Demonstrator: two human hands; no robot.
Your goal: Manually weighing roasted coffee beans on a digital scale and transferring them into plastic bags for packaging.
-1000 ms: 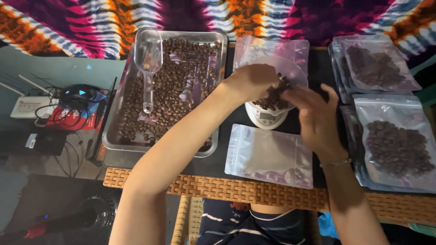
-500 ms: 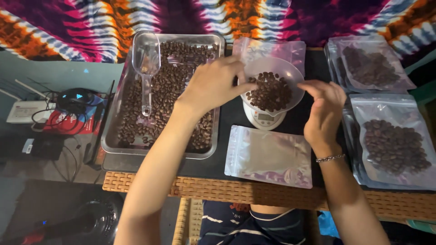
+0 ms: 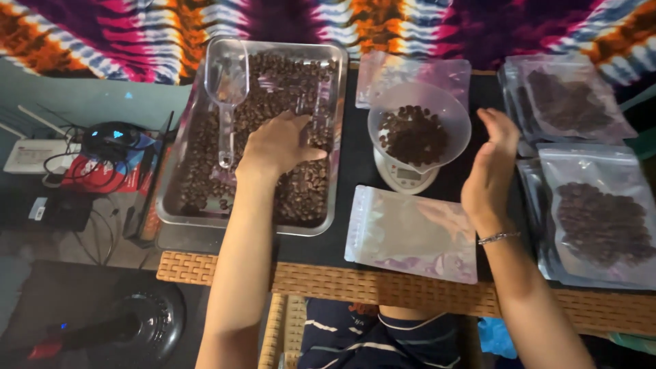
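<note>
My left hand rests palm down on the dark beans in a metal tray, fingers spread among them. A clear plastic scoop lies in the tray just left of that hand. My right hand hovers open, edge-on, to the right of a translucent bowl that holds dark beans and sits on a small white scale. An empty zip pouch lies flat in front of the scale.
Filled clear pouches of beans are stacked at the right, with more behind. Another empty pouch lies behind the bowl. A woven table edge runs along the front. Cables and small devices crowd the left.
My left hand left the bowl and moved left into the tray of beans. My right hand drew back from the bowl and opened to its right.
</note>
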